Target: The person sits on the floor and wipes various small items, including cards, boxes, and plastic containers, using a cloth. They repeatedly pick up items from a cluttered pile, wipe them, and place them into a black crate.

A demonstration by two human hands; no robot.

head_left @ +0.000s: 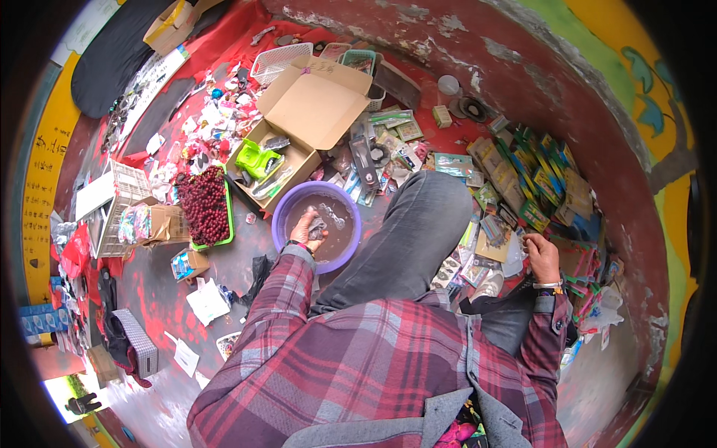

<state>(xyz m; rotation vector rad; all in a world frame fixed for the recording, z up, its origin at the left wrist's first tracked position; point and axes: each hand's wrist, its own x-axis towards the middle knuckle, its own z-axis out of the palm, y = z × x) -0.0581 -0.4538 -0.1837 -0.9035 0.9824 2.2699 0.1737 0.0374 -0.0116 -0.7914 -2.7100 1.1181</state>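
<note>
My left hand (301,229) is over a purple round basin (279,237) of murky brownish water. Its fingers close on a crumpled grey wet cloth (317,228), partly hidden by the hand. Pale patches of foam or glare float near it on the water. On the other side, beyond my bent knee, my right hand (543,259) is raised with curled fingers beside a pile of flat packets. What those fingers hold, if anything, cannot be made out. A clear plastic bag (514,255) lies just left of that hand.
Behind the basin stands an open cardboard box (317,104) with a bright green plastic item (258,158). A green tray of dark red berries (203,207) is to its left. Stacked packages (538,179) lean along the red wall at right. White papers (208,301) lie on the floor.
</note>
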